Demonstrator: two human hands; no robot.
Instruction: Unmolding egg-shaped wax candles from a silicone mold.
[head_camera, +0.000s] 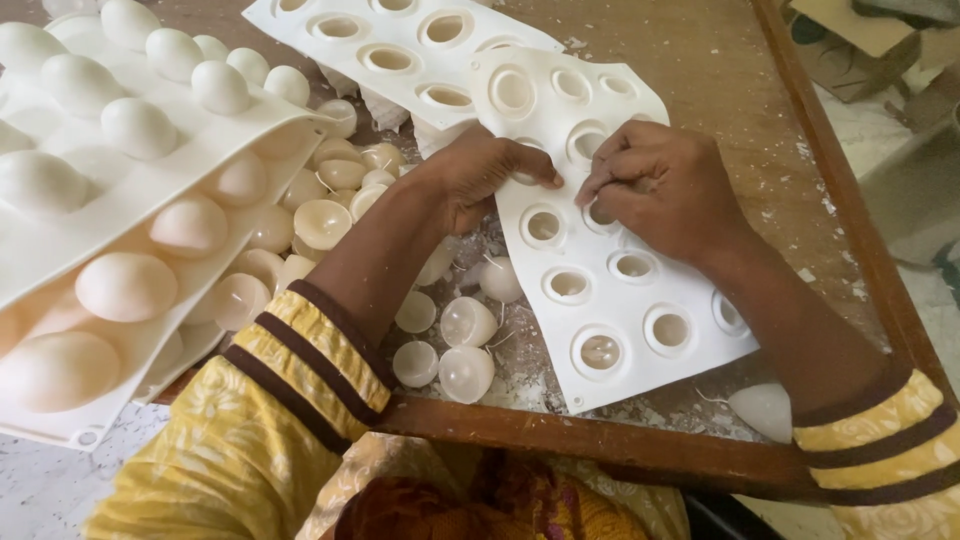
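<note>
Fingers of my left hand (480, 170) and right hand (655, 185) pinch together, nearly closed, over one cup of the white mould (600, 290) lying near the table's front edge (600, 440); what they grip is hidden. Loose wax half-shells (455, 350) lie beside my left wrist.

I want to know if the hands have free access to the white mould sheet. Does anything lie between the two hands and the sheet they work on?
Nothing visible does. The left hand and the right hand both rest directly on the white mould sheet, fingers meeting over one of its round cavities. The loose wax half-shells lie beside the sheet, not on it.
</note>
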